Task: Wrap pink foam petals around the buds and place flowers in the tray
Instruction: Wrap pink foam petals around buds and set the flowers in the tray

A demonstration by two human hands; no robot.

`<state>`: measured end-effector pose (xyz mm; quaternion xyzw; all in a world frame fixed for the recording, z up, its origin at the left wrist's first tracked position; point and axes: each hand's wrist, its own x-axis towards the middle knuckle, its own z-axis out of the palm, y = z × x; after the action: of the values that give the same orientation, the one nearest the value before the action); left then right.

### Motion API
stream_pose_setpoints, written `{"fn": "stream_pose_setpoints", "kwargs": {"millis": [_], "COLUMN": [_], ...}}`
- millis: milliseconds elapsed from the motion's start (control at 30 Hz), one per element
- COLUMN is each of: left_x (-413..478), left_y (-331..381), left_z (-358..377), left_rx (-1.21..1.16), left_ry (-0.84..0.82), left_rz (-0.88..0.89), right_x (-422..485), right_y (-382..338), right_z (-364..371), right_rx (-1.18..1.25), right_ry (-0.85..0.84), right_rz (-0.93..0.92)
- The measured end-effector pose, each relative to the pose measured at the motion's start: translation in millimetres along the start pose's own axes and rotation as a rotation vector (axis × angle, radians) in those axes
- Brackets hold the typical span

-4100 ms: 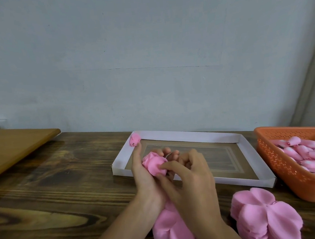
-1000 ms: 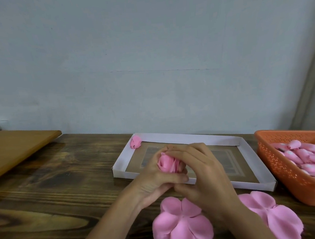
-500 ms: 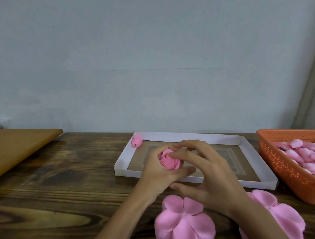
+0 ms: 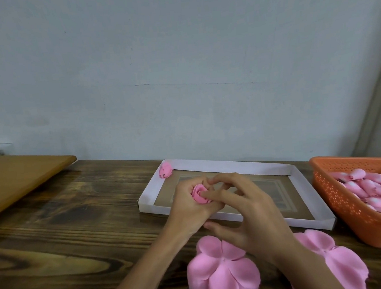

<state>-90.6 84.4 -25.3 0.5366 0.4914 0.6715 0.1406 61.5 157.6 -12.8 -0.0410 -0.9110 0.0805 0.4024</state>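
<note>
My left hand (image 4: 187, 207) grips a pink foam flower (image 4: 199, 194), its petals wrapped round the bud, just above the near-left part of the white tray (image 4: 232, 165). My right hand (image 4: 247, 210) touches the flower with its fingertips from the right, fingers curved over it. One finished pink flower (image 4: 165, 170) lies in the tray's far left corner. A flat pink petal piece (image 4: 222, 271) lies on the table in front of me, and a stack of petal pieces (image 4: 335, 260) lies to its right, partly hidden by my right forearm.
An orange perforated basket (image 4: 348, 191) with several pink buds (image 4: 371, 189) stands at the right. A light wooden board (image 4: 16, 178) overlaps the dark wooden table (image 4: 77, 221) at the left. A pale wall rises behind the table.
Since four seconds ago the petals have been wrapped up round the bud into a compact flower. Both hands have moved slightly forward over the tray's near edge.
</note>
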Motion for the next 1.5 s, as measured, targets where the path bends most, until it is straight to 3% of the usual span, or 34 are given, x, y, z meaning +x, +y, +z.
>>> {"fn": "stream_pose_setpoints", "kwargs": {"millis": [500,667,800,900,1033,1233,1500], "left_x": [0,-2,-1,1,1,-2,-3], "left_y": [-2,5,4,6,14,16,14], "left_z": [1,1,0,-1,1,9,11], "left_rx": [0.006,-0.051,-0.187,-0.450,-0.771,-0.763,-0.699], "left_ry": [0.057,0.072,0.211,0.224,0.143,0.047,0.094], "left_rz": [0.016,-0.054,-0.190,-0.291,-0.396,-0.451,-0.485], "right_x": [1,1,0,2,3,5,3], "right_y": [-4,-3,-6,-14,-21,-26,-30], "right_z": [3,5,10,18,26,30,32], "right_rx": [-0.056,-0.045,0.217,0.406,0.487,0.546,0.601], "right_ry": [0.030,-0.007,0.120,0.224,0.156,0.209,0.235], "right_rz": [-0.030,-0.027,0.179,0.372,0.404,0.460,0.546]}}
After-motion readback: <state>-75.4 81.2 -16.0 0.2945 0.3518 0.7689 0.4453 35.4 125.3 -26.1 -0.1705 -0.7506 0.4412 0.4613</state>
